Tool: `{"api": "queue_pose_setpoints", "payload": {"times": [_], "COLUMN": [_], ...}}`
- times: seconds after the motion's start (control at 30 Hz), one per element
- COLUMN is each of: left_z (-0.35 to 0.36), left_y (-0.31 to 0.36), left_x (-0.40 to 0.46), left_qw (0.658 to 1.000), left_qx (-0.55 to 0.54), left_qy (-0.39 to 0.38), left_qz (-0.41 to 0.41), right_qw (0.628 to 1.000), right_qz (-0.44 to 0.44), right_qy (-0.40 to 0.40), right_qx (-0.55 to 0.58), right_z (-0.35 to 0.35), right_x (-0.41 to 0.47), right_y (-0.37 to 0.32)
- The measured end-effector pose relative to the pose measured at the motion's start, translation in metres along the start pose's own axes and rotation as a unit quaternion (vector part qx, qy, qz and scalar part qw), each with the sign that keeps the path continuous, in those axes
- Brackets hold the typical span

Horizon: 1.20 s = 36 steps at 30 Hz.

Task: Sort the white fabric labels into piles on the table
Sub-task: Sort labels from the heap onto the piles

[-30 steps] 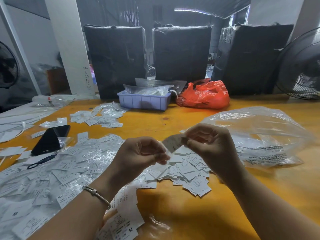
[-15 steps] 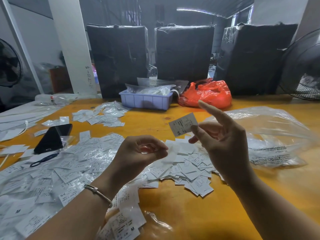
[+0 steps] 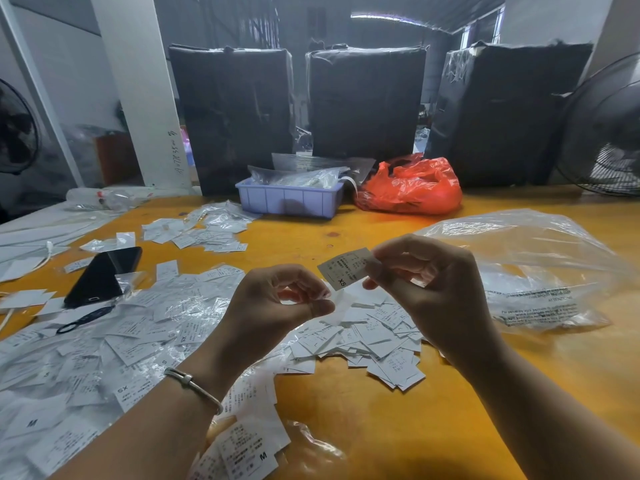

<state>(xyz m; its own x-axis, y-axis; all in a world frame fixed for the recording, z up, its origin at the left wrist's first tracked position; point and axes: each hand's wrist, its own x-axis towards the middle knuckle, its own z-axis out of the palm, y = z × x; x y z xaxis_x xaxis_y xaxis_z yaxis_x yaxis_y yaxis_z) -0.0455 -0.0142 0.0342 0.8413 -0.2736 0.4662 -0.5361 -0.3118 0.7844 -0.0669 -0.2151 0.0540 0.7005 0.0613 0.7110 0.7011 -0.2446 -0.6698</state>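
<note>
**A:** What do I have in the right hand (image 3: 429, 292)?

**B:** One white label (image 3: 344, 271) marked XS, pinched at its right edge between thumb and fingertips, held up in the middle of the frame above the table (image 3: 363, 410).

**A:** And the left hand (image 3: 277, 306)?

**B:** Just left of and below that label, fingers curled in toward the thumb. There looks to be a pale scrap at the fingertips, but I cannot tell whether I am gripping anything.

**A:** Where is the rest of the stock?

**B:** A loose pile of labels (image 3: 374, 344) lies under both hands at centre. A wider spread of labels and clear wrappers (image 3: 86, 358) fills the lower left, and a smaller heap (image 3: 201, 232) sits further back, left of centre.

**A:** Anything else nearby?

**B:** A black phone (image 3: 100, 277) at the left, a clear plastic bag (image 3: 530, 268) at the right, a lilac tray (image 3: 289, 200) and a red bag (image 3: 410, 187) at the back.
</note>
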Motion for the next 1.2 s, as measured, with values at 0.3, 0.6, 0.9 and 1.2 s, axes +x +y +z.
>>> {"api": "queue_pose_setpoints", "payload": {"times": [0.3, 0.6, 0.9, 1.2], "left_z": [0.0004, 0.0010, 0.0000, -0.0005], "left_y": [0.0012, 0.0008, 0.0017, 0.0029], "left_x": [-0.0009, -0.0005, -0.0013, -0.0007], "left_qw": [1.000, 1.000, 1.000, 1.000], "left_qx": [-0.006, -0.003, 0.001, 0.020], "left_qy": [-0.004, -0.007, -0.001, 0.014], "left_qz": [0.006, 0.010, 0.011, 0.019], "right_qw": [1.000, 0.999, 0.998, 1.000], "right_qz": [-0.011, 0.010, 0.024, 0.002], "right_qy": [-0.011, 0.000, 0.007, 0.009], "right_qx": [-0.003, 0.031, 0.050, 0.006], "right_z": [0.0003, 0.0007, -0.0017, -0.0058], "right_x": [0.0012, 0.0017, 0.0018, 0.0003], "right_y": [0.0010, -0.0013, -0.0015, -0.0024]}}
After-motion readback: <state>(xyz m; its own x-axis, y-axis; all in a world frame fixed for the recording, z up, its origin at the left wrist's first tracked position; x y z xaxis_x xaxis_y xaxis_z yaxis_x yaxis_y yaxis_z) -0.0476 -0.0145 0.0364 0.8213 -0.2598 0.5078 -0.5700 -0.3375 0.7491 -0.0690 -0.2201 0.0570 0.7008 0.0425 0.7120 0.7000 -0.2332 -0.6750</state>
